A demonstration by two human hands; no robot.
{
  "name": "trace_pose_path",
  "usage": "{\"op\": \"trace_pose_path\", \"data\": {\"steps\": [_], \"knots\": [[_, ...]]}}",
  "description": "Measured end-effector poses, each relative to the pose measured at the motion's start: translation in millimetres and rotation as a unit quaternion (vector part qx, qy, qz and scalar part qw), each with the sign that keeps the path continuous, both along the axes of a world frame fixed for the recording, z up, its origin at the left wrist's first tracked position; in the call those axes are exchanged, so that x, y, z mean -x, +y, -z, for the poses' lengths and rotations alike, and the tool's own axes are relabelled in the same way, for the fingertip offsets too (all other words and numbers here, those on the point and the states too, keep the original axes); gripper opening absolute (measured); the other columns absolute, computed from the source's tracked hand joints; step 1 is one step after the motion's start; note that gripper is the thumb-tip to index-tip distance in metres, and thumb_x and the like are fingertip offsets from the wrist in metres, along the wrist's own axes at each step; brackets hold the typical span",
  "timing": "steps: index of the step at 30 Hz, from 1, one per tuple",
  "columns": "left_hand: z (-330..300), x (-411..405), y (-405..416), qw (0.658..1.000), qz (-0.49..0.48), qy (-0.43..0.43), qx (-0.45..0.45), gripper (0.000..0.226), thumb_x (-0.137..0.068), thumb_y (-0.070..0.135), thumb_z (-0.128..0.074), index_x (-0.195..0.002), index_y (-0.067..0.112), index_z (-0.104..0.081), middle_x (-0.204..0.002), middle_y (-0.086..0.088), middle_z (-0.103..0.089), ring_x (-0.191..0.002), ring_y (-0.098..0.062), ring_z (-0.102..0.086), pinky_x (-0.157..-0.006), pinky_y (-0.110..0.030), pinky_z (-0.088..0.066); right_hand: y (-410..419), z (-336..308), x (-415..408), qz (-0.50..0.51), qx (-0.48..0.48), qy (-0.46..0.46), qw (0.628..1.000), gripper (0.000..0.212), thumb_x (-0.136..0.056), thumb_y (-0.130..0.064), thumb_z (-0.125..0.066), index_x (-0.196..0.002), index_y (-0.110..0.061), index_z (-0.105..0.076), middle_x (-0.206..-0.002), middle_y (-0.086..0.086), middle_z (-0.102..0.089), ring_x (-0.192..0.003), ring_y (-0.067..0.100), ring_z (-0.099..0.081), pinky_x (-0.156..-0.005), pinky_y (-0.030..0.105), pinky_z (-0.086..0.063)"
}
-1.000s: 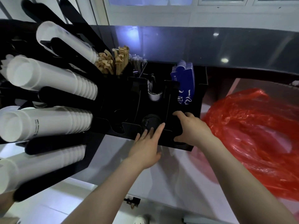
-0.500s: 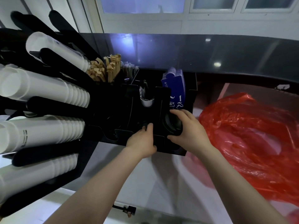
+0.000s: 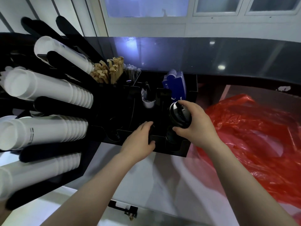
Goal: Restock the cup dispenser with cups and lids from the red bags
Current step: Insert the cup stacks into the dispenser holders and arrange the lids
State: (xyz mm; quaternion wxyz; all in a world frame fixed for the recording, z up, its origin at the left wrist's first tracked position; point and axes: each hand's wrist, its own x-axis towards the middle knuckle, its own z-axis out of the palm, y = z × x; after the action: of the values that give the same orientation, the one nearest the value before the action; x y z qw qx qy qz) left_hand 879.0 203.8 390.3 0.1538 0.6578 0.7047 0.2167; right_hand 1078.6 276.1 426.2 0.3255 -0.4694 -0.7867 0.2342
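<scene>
A black organiser tray (image 3: 177, 151) with lid slots stands on the counter. My right hand (image 3: 193, 126) grips a stack of black lids (image 3: 179, 115), held above the tray's right front slot. My left hand (image 3: 140, 139) curls its fingers round black lids in the middle front slot; those lids are mostly hidden by the hand. A red plastic bag (image 3: 254, 136) lies crumpled to the right of the tray. On the left, the black cup dispenser (image 3: 53, 105) holds rows of white cups (image 3: 42, 131) lying sideways.
Brown wooden stirrers (image 3: 109, 71), straws (image 3: 132, 73), a blue stack of sleeves (image 3: 175, 86) and a small white cup (image 3: 148, 101) fill the tray's back compartments. A dark glossy ledge (image 3: 211, 56) runs behind it. The pale counter (image 3: 156, 180) lies below my arms.
My right hand has lifted a stack of black lids up out of the right front slot. My left hand went from flat fingers to curled round lids in the middle slot.
</scene>
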Motion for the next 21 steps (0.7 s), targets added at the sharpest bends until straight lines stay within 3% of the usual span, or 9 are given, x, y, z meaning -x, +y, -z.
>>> {"op": "trace_pose_path", "data": {"steps": [3,6,9,13,17,21], "knots": [[-2,-1,-3,1.0,-0.007,-0.012,-0.011,0.068,-0.086,0.027,-0.061,-0.146,0.027,-0.028,-0.15,0.007,-0.035,-0.13,-0.014,-0.043,-0.096,-0.026,-0.039,-5,1,8,-0.035,-0.031,-0.149,0.988,0.086,-0.061,-0.034,-0.078,-0.138,-0.035,-0.04,-0.137,-0.004,-0.045,-0.119,0.022,-0.05,-0.097,0.038,-0.043],[-2,-2,-7,0.999,-0.014,-0.029,-0.019,0.065,-0.086,0.027,-0.06,-0.144,0.027,-0.032,-0.147,0.008,-0.039,-0.127,-0.013,-0.046,-0.097,-0.026,-0.041,-9,10,14,-0.027,-0.039,-0.239,0.97,0.086,-0.065,-0.042,-0.074,-0.14,-0.04,-0.032,-0.143,-0.003,-0.04,-0.123,0.028,-0.048,-0.105,0.053,-0.033],[1,-1,-11,0.999,-0.016,-0.038,-0.016,0.061,-0.087,0.026,-0.059,-0.143,0.027,-0.035,-0.146,0.009,-0.04,-0.128,-0.012,-0.045,-0.097,-0.023,-0.038,-8,18,17,-0.011,-0.036,-0.272,0.962,0.086,-0.066,-0.046,-0.072,-0.14,-0.039,-0.028,-0.144,0.0,-0.039,-0.123,0.031,-0.048,-0.109,0.059,-0.024],[3,2,-15,0.999,-0.015,-0.05,-0.003,0.058,-0.088,0.026,-0.058,-0.142,0.026,-0.038,-0.147,0.009,-0.039,-0.126,-0.011,-0.047,-0.1,-0.026,-0.041,-4,20,21,0.012,-0.044,-0.275,0.961,0.092,-0.065,-0.044,-0.073,-0.142,-0.037,-0.024,-0.143,0.006,-0.037,-0.124,0.036,-0.046,-0.108,0.061,-0.026],[4,3,-19,0.998,-0.023,-0.063,0.003,0.061,-0.088,0.028,-0.058,-0.144,0.029,-0.033,-0.145,0.009,-0.041,-0.106,-0.012,-0.058,-0.088,-0.025,-0.044,1,28,21,-0.012,-0.01,-0.367,0.93,0.105,-0.067,-0.047,-0.072,-0.148,-0.037,-0.007,-0.146,0.011,-0.031,-0.128,0.036,-0.041,-0.107,0.065,-0.02],[4,7,-21,0.998,-0.027,-0.061,0.012,0.06,-0.088,0.029,-0.058,-0.143,0.03,-0.033,-0.145,0.011,-0.04,-0.105,-0.014,-0.058,-0.085,-0.022,-0.04,3,33,31,-0.03,0.031,-0.4,0.916,0.108,-0.064,-0.053,-0.075,-0.148,-0.032,-0.012,-0.147,0.013,-0.028,-0.126,0.038,-0.042,-0.107,0.069,-0.018]]}}
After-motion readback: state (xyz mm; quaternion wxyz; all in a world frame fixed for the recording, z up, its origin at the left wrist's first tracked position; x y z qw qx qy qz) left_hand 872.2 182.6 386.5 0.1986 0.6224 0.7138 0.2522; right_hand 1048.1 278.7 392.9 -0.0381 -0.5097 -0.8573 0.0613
